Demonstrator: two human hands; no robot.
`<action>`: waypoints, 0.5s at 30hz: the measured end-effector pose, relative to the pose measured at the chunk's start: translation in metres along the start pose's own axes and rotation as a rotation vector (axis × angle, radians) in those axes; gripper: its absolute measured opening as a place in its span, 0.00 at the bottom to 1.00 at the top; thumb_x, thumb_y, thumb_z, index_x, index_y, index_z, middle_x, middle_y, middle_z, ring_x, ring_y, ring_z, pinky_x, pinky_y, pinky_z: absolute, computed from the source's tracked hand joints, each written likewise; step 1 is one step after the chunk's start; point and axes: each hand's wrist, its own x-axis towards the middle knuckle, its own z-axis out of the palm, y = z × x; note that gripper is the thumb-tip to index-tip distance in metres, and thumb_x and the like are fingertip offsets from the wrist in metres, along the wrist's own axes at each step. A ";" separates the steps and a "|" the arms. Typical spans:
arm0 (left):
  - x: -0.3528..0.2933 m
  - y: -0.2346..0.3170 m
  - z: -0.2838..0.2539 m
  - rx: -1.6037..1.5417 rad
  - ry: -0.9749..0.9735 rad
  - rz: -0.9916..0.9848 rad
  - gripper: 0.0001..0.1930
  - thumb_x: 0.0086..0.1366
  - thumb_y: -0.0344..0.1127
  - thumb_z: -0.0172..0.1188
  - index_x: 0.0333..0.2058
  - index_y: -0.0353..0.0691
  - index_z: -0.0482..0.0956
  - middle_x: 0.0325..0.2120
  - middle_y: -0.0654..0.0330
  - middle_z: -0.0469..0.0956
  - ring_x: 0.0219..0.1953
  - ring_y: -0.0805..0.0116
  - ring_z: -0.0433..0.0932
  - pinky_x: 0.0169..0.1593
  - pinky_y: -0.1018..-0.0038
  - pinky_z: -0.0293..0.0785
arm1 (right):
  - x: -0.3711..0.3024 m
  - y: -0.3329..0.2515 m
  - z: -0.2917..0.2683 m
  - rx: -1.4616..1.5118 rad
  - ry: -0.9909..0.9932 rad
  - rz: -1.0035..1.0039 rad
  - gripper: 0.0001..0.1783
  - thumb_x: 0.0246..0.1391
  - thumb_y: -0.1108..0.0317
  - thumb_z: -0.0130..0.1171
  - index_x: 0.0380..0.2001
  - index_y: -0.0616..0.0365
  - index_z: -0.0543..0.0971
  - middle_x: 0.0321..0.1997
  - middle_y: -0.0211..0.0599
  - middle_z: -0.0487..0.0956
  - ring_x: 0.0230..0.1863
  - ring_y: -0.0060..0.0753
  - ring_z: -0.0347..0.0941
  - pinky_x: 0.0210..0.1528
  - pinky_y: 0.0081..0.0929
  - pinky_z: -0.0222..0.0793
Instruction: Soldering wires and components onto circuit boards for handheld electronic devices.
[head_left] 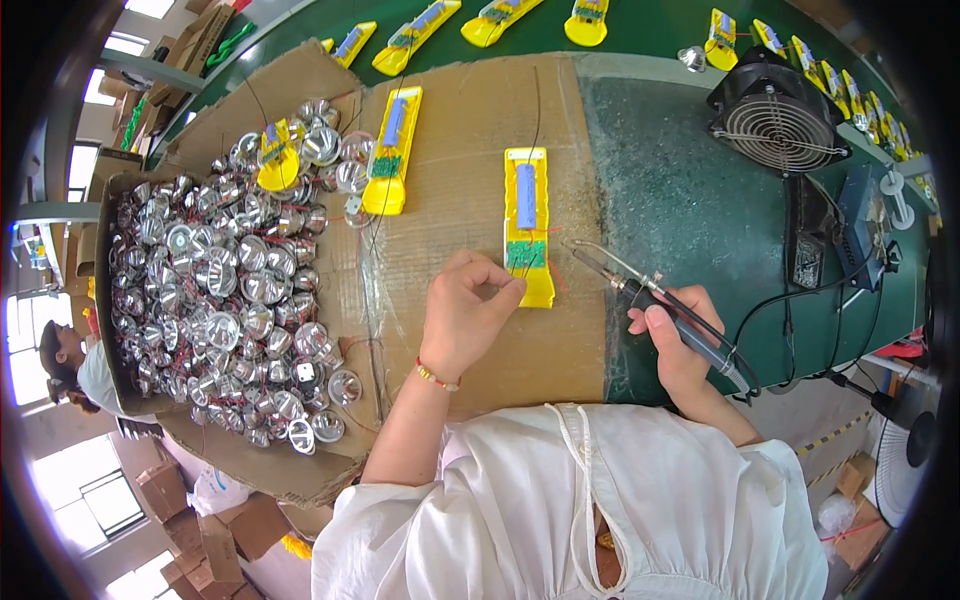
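A yellow plastic housing lies on the cardboard in front of me, with a blue cylindrical cell and a green circuit board in it. My left hand is closed in a pinch at the board's lower edge, where short dark wires stick up; whatever sits between the fingertips is too small to make out. In my right hand is a soldering iron with a thin metal feed tube alongside. Its tip points at the board from the right, a little apart from the housing.
On the left, a cardboard box is heaped with shiny reflector cups. Other yellow housings lie beside it and along the far side. A black fan stands at the far right, near a blue box and cables. A person is at the far left.
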 end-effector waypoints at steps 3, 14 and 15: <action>-0.001 -0.007 0.000 0.008 -0.007 -0.017 0.05 0.48 0.31 0.62 0.21 0.36 0.78 0.24 0.57 0.72 0.28 0.65 0.73 0.35 0.74 0.69 | 0.000 0.007 -0.007 0.009 0.037 0.017 0.08 0.51 0.71 0.54 0.29 0.64 0.67 0.23 0.41 0.75 0.24 0.27 0.73 0.34 0.26 0.73; -0.008 0.000 0.001 0.005 0.038 -0.009 0.03 0.49 0.28 0.61 0.23 0.35 0.78 0.25 0.60 0.71 0.23 0.75 0.71 0.28 0.80 0.69 | 0.004 0.019 -0.032 0.037 0.117 -0.043 0.09 0.50 0.72 0.56 0.30 0.66 0.68 0.27 0.44 0.77 0.26 0.26 0.74 0.31 0.23 0.71; -0.008 0.000 0.000 0.038 0.037 0.025 0.03 0.49 0.28 0.61 0.23 0.35 0.78 0.25 0.60 0.71 0.23 0.75 0.71 0.28 0.80 0.69 | 0.005 0.019 -0.033 0.023 0.117 -0.043 0.09 0.51 0.73 0.56 0.31 0.65 0.68 0.27 0.45 0.77 0.26 0.26 0.74 0.31 0.23 0.72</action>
